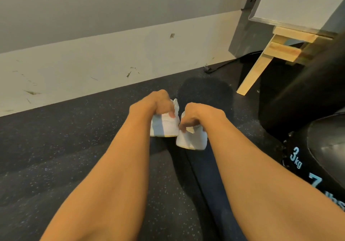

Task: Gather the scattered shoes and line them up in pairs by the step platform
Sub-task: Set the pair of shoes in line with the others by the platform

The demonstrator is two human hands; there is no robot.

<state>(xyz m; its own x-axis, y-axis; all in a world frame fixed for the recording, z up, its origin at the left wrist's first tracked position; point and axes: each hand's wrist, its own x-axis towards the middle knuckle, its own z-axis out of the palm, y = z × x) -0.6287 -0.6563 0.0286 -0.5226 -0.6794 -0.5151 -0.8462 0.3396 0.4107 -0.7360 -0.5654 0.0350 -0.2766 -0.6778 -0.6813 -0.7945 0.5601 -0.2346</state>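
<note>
- While both bare forearms reach up from the lower edge toward frame centre, the head view (the only 1) shows 2 white shoes, 1 in each hand.
- Left hand (155, 103): at frame centre, fingers curled over the top of the left-side shoe (163, 128), thumb pressed on its heel collar. The grip is closed and holding.
- Right hand (202, 114): just right of centre, fingers curled round the upper edge of the right-side shoe (192, 141), thumb tucked at its inner side. This grip is also closed and holding.
- Shoes: heels toward the camera, soles down, side by side.
  - The right-side shoe sits slightly lower in the frame.
  - Inner edges are touching or nearly so; cannot tell which.
  - Cannot tell whether the soles rest on the floor or are lifted.
- Dark trouser legs (207, 181) run from under the shoes down to the lower edge.
- Floor (74, 138): dark speckled rubber across the left and centre.
- Wall band (93, 63): pale and scuffed, slanting from mid left up to upper right, with grey wall above it.
- Upper right: a white board (308, 0) with a metal edge. A pale wooden leg (254, 71) slants down to the floor below it.
- Black cable (211, 69): on the floor at the foot of the wall, right of upper centre.
- Right edge: a black weight (298, 161) marked "3 kg" and "7 lbs".
</note>
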